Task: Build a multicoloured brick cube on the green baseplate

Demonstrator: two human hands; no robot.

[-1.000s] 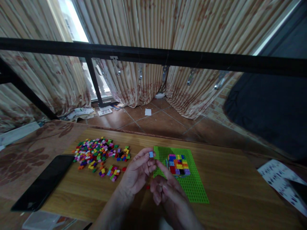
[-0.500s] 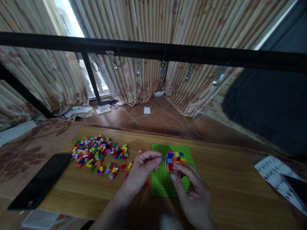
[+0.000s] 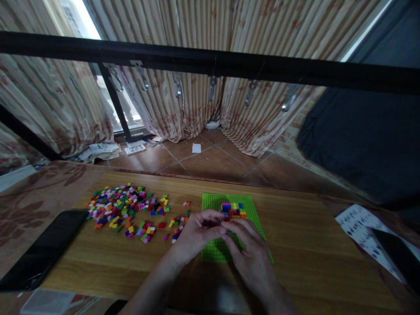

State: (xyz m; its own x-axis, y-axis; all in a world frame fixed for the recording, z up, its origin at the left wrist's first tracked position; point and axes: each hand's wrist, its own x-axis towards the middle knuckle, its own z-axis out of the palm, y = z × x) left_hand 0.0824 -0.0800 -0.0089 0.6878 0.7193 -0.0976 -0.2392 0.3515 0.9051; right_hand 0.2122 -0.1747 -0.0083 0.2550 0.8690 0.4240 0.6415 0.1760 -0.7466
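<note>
My left hand (image 3: 198, 232) is closed in a pinch over the left part of a green studded baseplate (image 3: 215, 256). A small light-blue toy brick showed in that pinch a moment before; the fingers cover it now. My right hand (image 3: 251, 249) has its thumb and fingers drawn together, and its tips meet those of my left hand. What lies between the right fingertips is hidden. Just beyond the fingers, a block of multicoloured toy bricks (image 3: 234, 210) stands on the baseplate, its near side covered by my hands.
A heap of loose toy bricks (image 3: 116, 203) covers the left of the wooden table (image 3: 305, 245), with smaller groups between it and the baseplate. A black tray-like object (image 3: 46, 247) lies at the left edge. A printed sheet (image 3: 357, 227) and a dark phone-like device (image 3: 398, 253) are at the right.
My right hand has left the block's near side and come to my left fingertips. The light-blue brick has gone out of sight between the fingers. The view has shifted slightly.
</note>
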